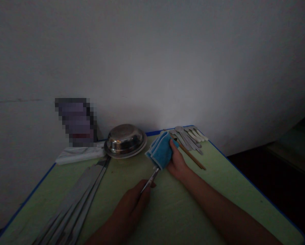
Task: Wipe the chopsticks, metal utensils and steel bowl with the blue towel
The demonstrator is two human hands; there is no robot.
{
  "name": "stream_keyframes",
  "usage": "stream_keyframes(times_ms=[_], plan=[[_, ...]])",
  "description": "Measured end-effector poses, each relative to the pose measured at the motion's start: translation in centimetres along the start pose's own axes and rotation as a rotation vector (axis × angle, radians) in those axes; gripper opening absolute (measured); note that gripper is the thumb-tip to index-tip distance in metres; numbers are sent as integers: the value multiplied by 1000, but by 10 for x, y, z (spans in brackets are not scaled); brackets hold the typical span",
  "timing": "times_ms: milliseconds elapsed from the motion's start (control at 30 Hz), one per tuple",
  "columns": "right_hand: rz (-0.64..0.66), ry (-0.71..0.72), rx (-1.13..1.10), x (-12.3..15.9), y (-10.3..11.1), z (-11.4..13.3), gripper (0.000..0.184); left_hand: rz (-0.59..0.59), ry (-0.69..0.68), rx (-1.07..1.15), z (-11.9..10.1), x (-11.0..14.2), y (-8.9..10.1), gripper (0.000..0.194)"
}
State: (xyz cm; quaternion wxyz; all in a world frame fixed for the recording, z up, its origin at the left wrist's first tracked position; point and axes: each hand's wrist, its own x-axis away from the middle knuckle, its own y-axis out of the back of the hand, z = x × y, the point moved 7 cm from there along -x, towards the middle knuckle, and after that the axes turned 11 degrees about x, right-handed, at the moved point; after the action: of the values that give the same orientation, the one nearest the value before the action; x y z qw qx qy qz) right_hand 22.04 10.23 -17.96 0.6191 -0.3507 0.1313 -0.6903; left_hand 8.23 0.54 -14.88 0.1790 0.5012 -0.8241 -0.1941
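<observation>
My left hand (139, 197) is closed round the slim handle of a shiny metal utensil (152, 177), which slants up and away to the right. A folded blue cloth (160, 149) with pale edges covers its far end, so its kind is hidden. My right hand (176, 161) grips this cloth from the right side, thumb on top. Just beyond the right hand lie a pair of brown chopsticks (192, 158) and several metal spoons (187, 139), fanned out on the table.
On the green table (206, 204) with blue edging, an upturned steel bowl (125, 137) rests on a plate near the wall. Several long flat metal utensils (73, 200) lie at left. Behind them is a white packet (81, 153), beside a pixelated upright object (77, 122).
</observation>
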Motion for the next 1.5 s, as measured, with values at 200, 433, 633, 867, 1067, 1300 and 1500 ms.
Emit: stream_keyframes(times_ms=[200, 433, 633, 867, 1067, 1300, 1500], plan=[[-77, 0, 29, -1, 6, 3, 25, 28, -44, -15, -2, -2, -1, 30], [-75, 77, -88, -6, 10, 13, 33, 97, -87, -45, -10, 1, -5, 31], [-67, 91, 193, 2, 6, 2, 30, 19, -91, -7, -8, -2, -2, 28], [-24, 141, 367, 10, 0, 0, 33, 16, -67, -70, -3, -6, -8, 28], [-175, 53, 47, -1, 16, 1, 27, 134, -62, -389, -3, -2, -21, 33], [-145, 30, -88, -1, 14, 3, 35, 177, -130, -684, 1, 1, -28, 49], [-190, 47, 10, -2, 17, 1, 27, 150, -58, -641, 2, -1, -21, 45]])
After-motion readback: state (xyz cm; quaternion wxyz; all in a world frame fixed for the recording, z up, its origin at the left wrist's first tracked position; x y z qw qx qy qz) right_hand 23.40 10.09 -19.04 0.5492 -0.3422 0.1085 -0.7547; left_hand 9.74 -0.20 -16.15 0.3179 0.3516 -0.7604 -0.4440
